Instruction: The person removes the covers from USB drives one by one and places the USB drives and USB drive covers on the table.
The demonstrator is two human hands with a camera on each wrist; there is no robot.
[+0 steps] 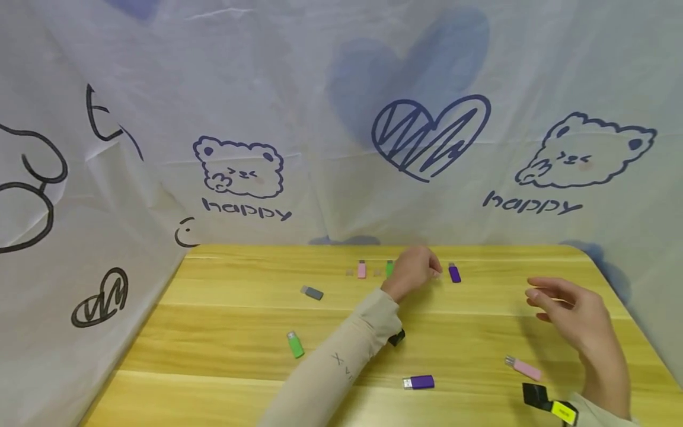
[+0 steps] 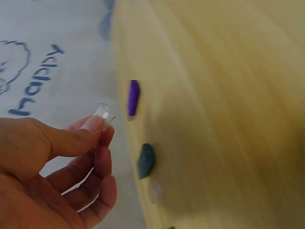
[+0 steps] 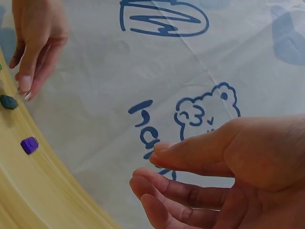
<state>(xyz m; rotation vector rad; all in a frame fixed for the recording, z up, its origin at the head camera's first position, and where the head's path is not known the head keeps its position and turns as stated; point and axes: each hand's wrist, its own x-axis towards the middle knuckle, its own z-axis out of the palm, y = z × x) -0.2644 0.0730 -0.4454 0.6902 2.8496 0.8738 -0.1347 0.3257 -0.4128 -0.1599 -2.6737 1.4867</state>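
My left hand point(image 1: 412, 273) pinches a small clear cap point(image 2: 104, 114) between thumb and forefinger, over the far edge of the table. Just right of it lies a purple USB stick point(image 1: 455, 273). Under the hand, a dark grey-green USB stick point(image 2: 146, 161) shows in the left wrist view, with another clear cap point(image 2: 155, 192) beside it. My right hand point(image 1: 578, 311) hovers over the table's right side, fingers loosely bent and holding nothing. Below it lies a pink USB stick point(image 1: 525, 369) with its metal plug bare.
Along the back are another pink stick point(image 1: 361, 270), a green stick point(image 1: 389, 268) and clear caps point(image 1: 349, 272). Nearer lie a grey stick point(image 1: 312, 293), a second green stick point(image 1: 295, 344) and a second purple stick point(image 1: 418, 382). A printed cloth point(image 1: 320, 118) hangs behind the wooden table point(image 1: 224, 332).
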